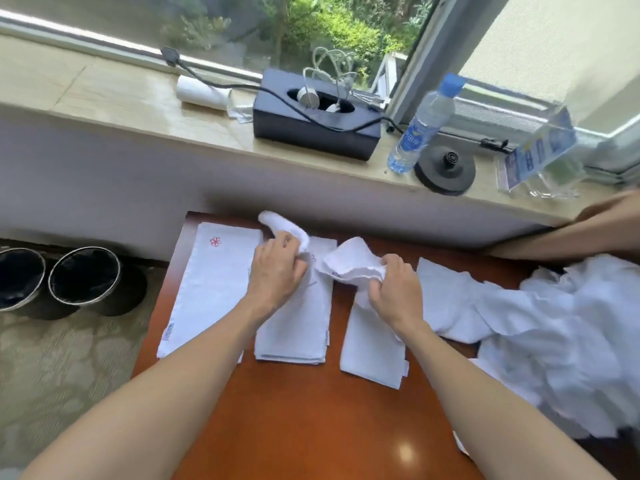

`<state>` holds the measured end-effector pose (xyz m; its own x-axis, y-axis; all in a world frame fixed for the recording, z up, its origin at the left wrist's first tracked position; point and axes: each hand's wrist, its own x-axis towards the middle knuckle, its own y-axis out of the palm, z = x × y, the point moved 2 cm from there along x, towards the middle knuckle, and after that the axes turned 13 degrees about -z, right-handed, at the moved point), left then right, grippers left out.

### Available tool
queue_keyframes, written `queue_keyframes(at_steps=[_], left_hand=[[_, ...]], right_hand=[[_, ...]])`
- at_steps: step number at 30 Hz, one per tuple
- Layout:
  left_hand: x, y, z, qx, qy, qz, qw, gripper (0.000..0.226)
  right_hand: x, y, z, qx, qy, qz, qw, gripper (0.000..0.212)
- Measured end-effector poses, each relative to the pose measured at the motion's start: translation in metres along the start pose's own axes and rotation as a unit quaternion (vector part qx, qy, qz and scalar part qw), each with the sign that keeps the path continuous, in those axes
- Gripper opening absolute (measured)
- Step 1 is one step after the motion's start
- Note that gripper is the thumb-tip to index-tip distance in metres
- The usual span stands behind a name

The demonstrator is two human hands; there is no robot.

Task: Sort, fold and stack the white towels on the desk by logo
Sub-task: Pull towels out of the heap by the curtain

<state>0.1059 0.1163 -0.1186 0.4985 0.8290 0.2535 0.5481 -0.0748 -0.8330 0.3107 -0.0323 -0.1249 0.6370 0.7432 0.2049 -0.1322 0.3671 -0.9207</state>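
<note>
Both hands hold one crumpled white towel [349, 263] above the brown desk [311, 410]. My left hand [277, 268] grips its left end, which sticks up behind the fingers. My right hand [394, 282] grips its bunched right part. Under them lie folded white towels: a stack with a red flower logo [207, 285] at the left, a second stack [294, 327] in the middle, and a third [374, 351] to its right. Another flat towel [443, 292] lies further right. A loose heap of white towels [568, 341] covers the desk's right side.
Two dark bins [83, 278] stand on the carpet left of the desk. The window ledge behind holds a black box with cables [311, 123], a water bottle [422, 123], a black round base [446, 168] and a white roll [201, 91]. Another person's arm [571, 233] reaches in at the right.
</note>
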Motion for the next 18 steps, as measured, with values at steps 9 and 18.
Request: queue_keyframes(at_steps=[9,18], left_hand=[[-0.033,0.075,-0.155,-0.004,0.114,0.046,0.992,0.023],[-0.071,0.159,-0.234,0.086,0.047,0.123,0.988,0.022]], right_hand=[[-0.032,-0.046,-0.17,-0.12,0.056,0.13,0.983,0.06],[-0.034,-0.001,-0.256,-0.117,-0.08,0.314,0.939,0.078]])
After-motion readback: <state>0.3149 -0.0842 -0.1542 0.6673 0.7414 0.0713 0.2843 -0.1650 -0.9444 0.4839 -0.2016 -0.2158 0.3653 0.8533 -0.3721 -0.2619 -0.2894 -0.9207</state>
